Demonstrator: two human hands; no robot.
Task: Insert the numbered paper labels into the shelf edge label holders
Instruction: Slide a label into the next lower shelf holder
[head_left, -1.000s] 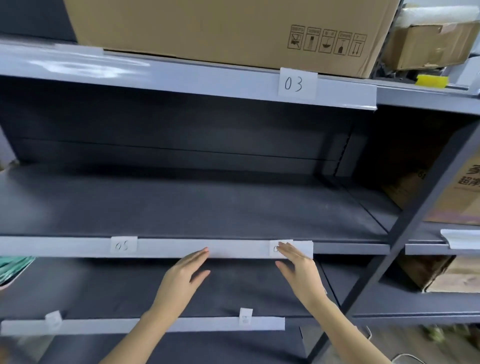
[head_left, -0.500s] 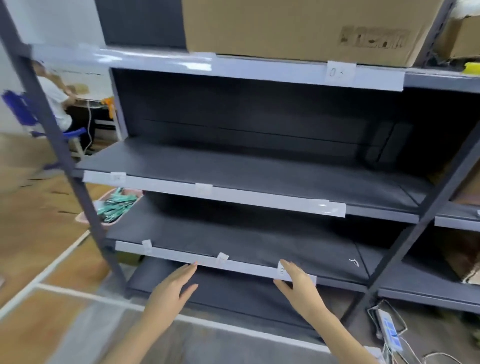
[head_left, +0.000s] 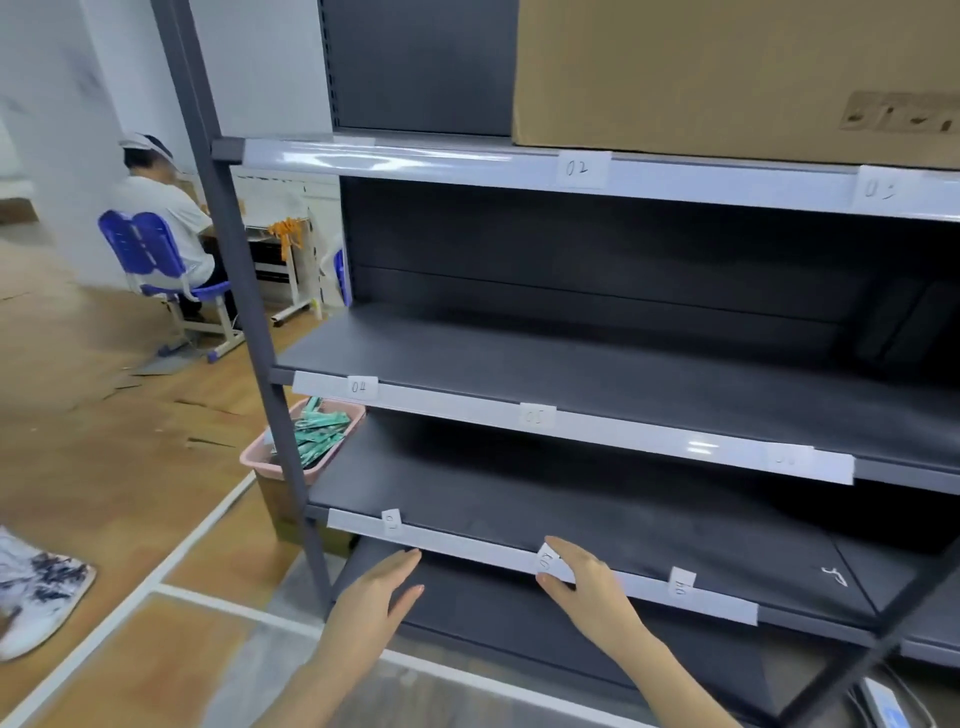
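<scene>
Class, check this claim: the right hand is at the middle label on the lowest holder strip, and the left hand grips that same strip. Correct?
Not quite. In the head view the right hand is at the middle label, but the left hand hangs open below the strip, gripping nothing.

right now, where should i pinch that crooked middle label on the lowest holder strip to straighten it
Pinch the middle label by its upper edge, coming from the front and above: it sits tilted in the holder strip, top standing proud. The right hand is already at it.

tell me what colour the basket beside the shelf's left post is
Pink basket, holding green packets; the head view shows it.
</scene>
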